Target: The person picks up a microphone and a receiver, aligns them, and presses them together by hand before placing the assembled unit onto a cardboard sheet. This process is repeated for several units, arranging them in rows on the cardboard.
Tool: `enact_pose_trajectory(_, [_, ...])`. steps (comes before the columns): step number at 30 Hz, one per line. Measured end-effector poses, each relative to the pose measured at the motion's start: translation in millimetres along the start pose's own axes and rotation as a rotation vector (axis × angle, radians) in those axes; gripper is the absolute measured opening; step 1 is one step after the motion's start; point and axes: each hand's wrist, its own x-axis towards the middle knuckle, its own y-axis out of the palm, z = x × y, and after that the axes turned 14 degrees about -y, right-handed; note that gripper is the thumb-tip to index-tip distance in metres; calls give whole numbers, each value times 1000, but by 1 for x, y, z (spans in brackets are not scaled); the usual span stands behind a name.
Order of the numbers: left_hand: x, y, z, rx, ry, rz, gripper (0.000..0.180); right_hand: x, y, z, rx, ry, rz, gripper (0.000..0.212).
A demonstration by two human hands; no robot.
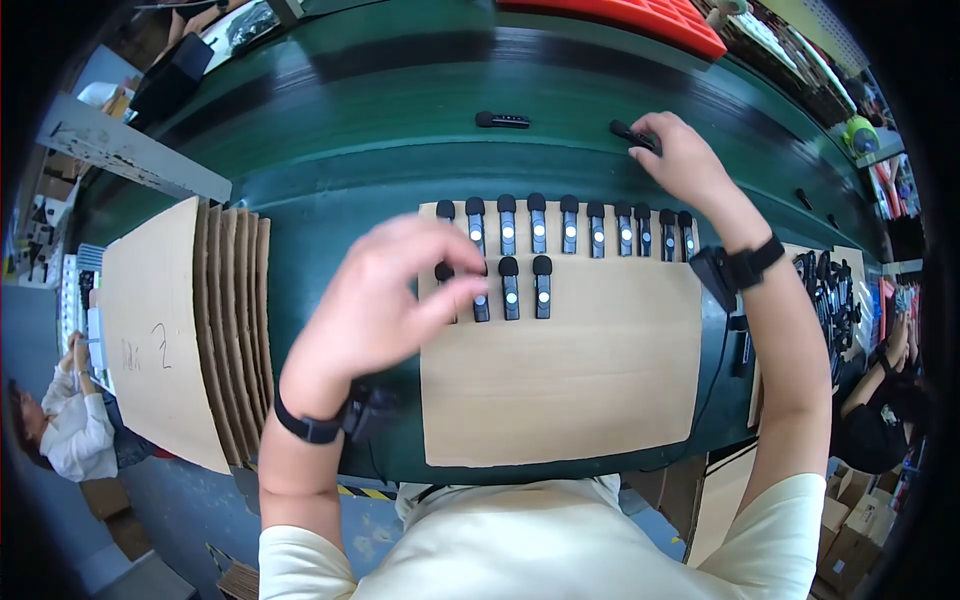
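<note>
1 mic [634, 136] is in your right hand [688, 168], over the green belt [400, 105]; your thumb and fingers are closed on its sides, and its foam head points out to the left. Your left hand [380, 290] is above the board [560, 390], at the left end of the lower row [512, 290]. This hand is blurred, so I cannot tell if its thumb and forefinger are together or apart, or if they touch any mic there.

On the board, the upper row [538, 225] has 10 mics and the lower row has 4, partly covered by your left hand. All these stand side by side, foam heads toward the belt, and the near part of the board is bare. Another mic [503, 120] lies on the belt, to the left of your right hand. You wear 1 black band on each wrist.

Farther to your left, a stack [160, 335] of cardboard leans on edge. To your right, beyond your forearm, there is a pile [828, 300] of black pieces. At the far side you have a red tray [640, 18].
</note>
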Motion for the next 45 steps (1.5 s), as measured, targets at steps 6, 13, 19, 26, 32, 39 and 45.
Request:
enact_pose_trajectory(6, [64, -16, 36, 71, -248, -69, 13, 44, 14, -26, -177, 180, 395, 29])
enact_pose_trajectory(13, [125, -14, 90, 242, -382, -46, 20, 18, -6, 31, 244, 13, 51, 20])
enact_pose_trajectory(19, [153, 0, 120, 384, -285, -6, 26, -71, -22, 116, 757, -72, -155, 25])
enact_pose_trajectory(26, [147, -12, 131, 347, -383, -6, 30, -131, 4, 143, 1264, 242, -404, 28])
enact_pose_trajectory(32, [95, -12, 80, -298, -372, -138, 24, -143, 16, 134, 1298, 198, -442, 30])
enact_pose_trajectory(39, [-18, 44, -21, -660, -350, -244, 32, -148, 17, 133, 1106, 20, -441, 32])
enact_pose_trajectory(45, [-46, 77, -21, -618, -242, -193, 31, -149, 16, 133, 1054, -51, -428, 29])
